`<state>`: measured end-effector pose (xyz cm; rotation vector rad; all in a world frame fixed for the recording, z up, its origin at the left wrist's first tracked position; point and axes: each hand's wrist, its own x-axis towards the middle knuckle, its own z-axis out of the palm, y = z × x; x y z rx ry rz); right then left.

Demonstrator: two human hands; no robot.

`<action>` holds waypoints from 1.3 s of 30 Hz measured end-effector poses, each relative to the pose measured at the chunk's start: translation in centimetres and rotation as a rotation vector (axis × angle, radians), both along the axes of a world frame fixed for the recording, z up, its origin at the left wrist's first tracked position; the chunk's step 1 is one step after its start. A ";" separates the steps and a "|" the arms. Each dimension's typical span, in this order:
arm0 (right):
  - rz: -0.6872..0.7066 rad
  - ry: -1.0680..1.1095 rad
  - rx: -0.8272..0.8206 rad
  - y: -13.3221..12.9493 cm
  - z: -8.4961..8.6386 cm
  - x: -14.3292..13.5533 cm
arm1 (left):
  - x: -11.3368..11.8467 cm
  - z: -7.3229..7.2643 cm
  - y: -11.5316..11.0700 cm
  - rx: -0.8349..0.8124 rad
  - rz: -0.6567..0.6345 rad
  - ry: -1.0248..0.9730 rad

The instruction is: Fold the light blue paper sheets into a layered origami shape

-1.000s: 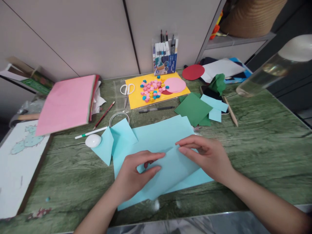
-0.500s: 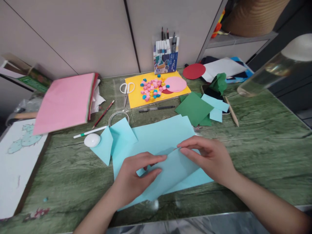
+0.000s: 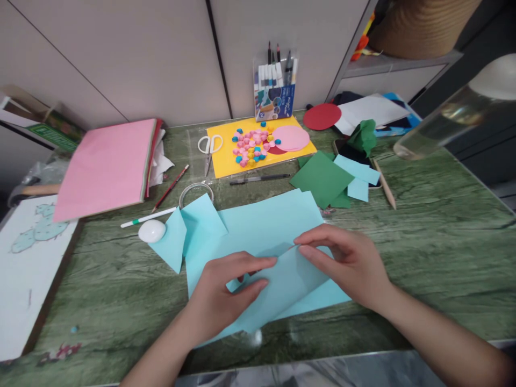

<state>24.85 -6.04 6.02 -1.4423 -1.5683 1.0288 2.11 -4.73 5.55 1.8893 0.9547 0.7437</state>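
Note:
A folded light blue sheet (image 3: 288, 285) is held above larger light blue paper (image 3: 266, 215) on the table. My left hand (image 3: 229, 293) grips the upper left edge of the folded sheet between thumb and fingers. At its upper right edge, my right hand (image 3: 346, 263) pinches the same sheet with thumb and forefinger. Smaller light blue pieces (image 3: 203, 220) lie to the left, beside a white rounded object (image 3: 152, 231) and a roll of tape (image 3: 196, 194).
White scissors (image 3: 209, 145) and a yellow sheet (image 3: 223, 161) with small coloured balls lie behind. Green paper (image 3: 321, 179) sits at right, near a tall bottle (image 3: 439, 126). Pink sheets (image 3: 108, 169) and a drawing board (image 3: 30, 279) are at left.

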 end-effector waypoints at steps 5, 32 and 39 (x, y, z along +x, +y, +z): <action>-0.001 -0.018 0.031 0.0 0.1 -0.1 | 0.0 0.0 0.0 -0.007 -0.001 0.003; -0.012 -0.061 0.184 0.1 0.0 -0.4 | -0.1 0.0 -0.2 -0.008 0.010 0.054; -0.072 -0.030 0.134 0.7 -0.3 0.1 | -0.4 -0.3 0.3 -0.017 0.074 0.088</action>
